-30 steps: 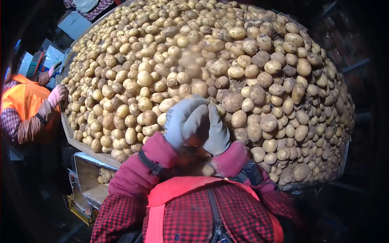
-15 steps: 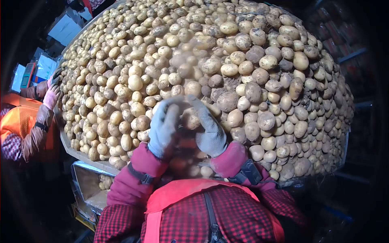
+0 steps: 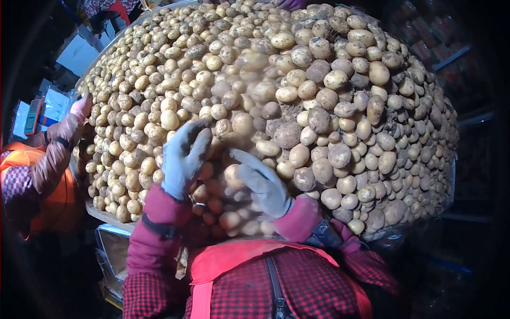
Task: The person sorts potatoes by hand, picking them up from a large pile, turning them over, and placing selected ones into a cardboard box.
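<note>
A large heap of potatoes spreads in front of me. My left hand, in a pale grey-blue glove with dark fingertips, is at the near side of the heap. Its thumb and fingers are apart, and no potato shows in its grasp. To its right, my right hand, gloved alike, has its fingers curled beside a potato; whether it grips that potato cannot be made out. Between my hands and my chest lie more potatoes, partly blurred and tinted red.
At the left edge, a person in an orange vest reaches a gloved hand to the heap. Another purple-gloved hand touches its far edge. White boxes stand upper left. An open box sits below the heap's left side.
My hands have moved apart, the left one going left and the right one slightly down. More potatoes show near my chest. A purple-gloved hand has appeared at the top.
</note>
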Demonstrator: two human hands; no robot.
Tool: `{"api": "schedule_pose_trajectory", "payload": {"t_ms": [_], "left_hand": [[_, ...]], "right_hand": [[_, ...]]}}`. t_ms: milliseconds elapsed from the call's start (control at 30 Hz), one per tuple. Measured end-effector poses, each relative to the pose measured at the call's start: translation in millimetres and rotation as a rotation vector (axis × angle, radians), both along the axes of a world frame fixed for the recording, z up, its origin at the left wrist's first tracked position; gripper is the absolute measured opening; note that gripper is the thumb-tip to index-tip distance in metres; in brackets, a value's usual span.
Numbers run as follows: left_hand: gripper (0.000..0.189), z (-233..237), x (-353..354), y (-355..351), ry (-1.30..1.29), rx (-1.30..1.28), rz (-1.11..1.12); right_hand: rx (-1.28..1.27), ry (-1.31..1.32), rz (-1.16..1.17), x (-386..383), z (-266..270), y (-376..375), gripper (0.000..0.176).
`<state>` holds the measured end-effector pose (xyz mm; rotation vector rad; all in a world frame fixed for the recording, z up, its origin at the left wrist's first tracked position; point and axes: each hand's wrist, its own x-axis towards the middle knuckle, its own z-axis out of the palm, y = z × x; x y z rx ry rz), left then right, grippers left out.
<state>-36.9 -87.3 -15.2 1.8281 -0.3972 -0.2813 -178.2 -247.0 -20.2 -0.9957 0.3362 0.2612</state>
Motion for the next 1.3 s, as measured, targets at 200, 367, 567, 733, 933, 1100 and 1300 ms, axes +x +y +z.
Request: {"api": "schedule_pose_trajectory", "payload": {"t_ms": [200, 367, 567, 733, 933, 1100, 1300], "left_hand": [[0.041, 5, 36, -67, -0.714, 0.637, -0.6], [0.037, -32, 36, -98, -0.747, 0.787, -0.473], [0.028, -3, 19, -58, -0.698, 0.807, -0.412], [0.025, 2, 30, 12, -0.661, 0.731, -0.205], [0.055, 35, 10, 29, -0.291, 0.359, -0.239], [0.066, 55, 43, -47, -0.407, 0.145, -0.508], [0.061, -7, 159, -163, -0.743, 0.415, -0.354]], "right_hand": [[-0.069, 0.059, 0.123, -5, -6, -3, 0.066], [-0.059, 0.051, 0.034, -6, -14, -12, 0.055], [-0.326, -0.238, 0.111, -3, -25, -22, 0.048], [-0.378, -0.31, -0.048, -2, -13, -17, 0.048], [0.117, -0.177, -0.188, 4, -19, -20, 0.064], [0.221, -0.038, -0.159, -7, -30, -17, 0.069], [0.414, -0.062, -0.128, -2, -22, -25, 0.055]]}}
